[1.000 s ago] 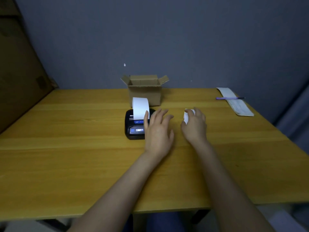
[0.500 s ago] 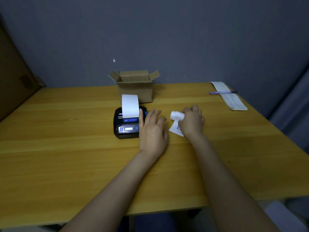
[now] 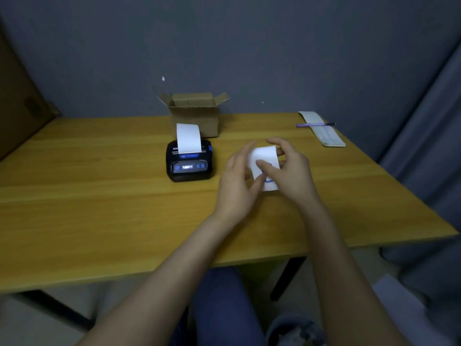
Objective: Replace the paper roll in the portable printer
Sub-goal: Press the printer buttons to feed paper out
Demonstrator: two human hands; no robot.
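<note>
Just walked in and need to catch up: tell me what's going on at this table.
A person is swapping the paper in a small black portable printer, which sits on the wooden table with a strip of white paper sticking up out of it. Both hands are off the printer: the left hand and right hand together hold a white paper roll with blue marking just above the table, to the printer's right. An open cardboard box stands behind the printer.

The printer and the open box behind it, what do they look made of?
The printer looks like black plastic with a slight sheen: moulded rounded corners, a lit front panel. The box looks like plain brown corrugated cardboard, matte, with its flaps folded outward.
</note>
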